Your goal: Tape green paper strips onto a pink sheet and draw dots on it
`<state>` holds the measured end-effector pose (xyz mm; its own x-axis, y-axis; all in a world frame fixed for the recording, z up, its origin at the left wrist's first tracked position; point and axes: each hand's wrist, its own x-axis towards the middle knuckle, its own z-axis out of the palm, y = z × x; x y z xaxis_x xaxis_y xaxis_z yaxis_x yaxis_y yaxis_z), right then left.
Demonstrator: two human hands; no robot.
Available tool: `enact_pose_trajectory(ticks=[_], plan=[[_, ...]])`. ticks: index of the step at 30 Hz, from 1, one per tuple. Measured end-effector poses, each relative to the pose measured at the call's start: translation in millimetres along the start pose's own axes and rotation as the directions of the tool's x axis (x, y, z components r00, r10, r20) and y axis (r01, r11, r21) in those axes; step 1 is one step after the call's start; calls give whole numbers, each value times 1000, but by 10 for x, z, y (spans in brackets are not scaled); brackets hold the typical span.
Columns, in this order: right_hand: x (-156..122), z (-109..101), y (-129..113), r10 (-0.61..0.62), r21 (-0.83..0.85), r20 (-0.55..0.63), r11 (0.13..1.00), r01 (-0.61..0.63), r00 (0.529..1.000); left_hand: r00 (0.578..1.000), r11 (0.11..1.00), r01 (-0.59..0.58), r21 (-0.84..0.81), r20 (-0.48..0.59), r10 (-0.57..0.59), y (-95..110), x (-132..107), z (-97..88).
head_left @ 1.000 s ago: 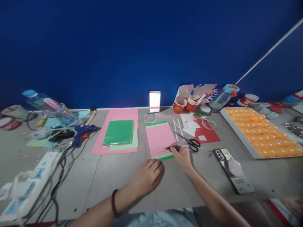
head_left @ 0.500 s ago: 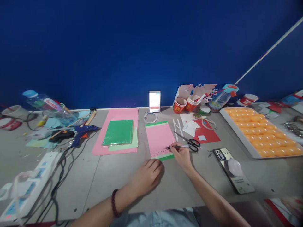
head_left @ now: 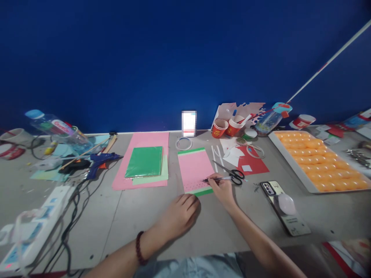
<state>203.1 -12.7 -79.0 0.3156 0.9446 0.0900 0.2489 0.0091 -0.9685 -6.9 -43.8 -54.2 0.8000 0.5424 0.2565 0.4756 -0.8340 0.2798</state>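
My right hand (head_left: 222, 189) pinches a pen (head_left: 225, 178), its dark tip touching a pink paper sheet (head_left: 195, 166). Small dark marks dot the lower part of that sheet, and green paper strips show along its top and bottom edges. My left hand (head_left: 182, 212) rests on the table just below the paper's lower left corner, fingers curled together and nothing seen in them. Close beyond my right hand lie black-handled scissors (head_left: 237, 177), their blades towards the paper. Two thin white strips (head_left: 217, 158) lie to the right of the pink sheet.
On the left are a green pack (head_left: 144, 161) on larger pink paper (head_left: 119, 181), a blue glue gun (head_left: 100, 162), cables and a power strip (head_left: 37, 227). To the right lie a phone (head_left: 285, 208), red paper (head_left: 256, 164), paper cups (head_left: 219, 128) and a tray of orange balls (head_left: 274, 144).
The pen tip stays at nearly the same spot on the pink sheet, and both hands keep their places. The whole view has shifted very slightly.
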Motion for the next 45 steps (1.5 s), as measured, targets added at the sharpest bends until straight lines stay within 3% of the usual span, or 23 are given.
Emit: enact_pose_trajectory(ticks=[17,45], plan=[[79,-93,26,76,2,-19,997,-76,997,1000,1000,-4,12,-4,4,12,15,-25],[64,-70,-27,23,-41,-32,999,-24,999,1000,1000,3,16,26,-3,10,4,-33]])
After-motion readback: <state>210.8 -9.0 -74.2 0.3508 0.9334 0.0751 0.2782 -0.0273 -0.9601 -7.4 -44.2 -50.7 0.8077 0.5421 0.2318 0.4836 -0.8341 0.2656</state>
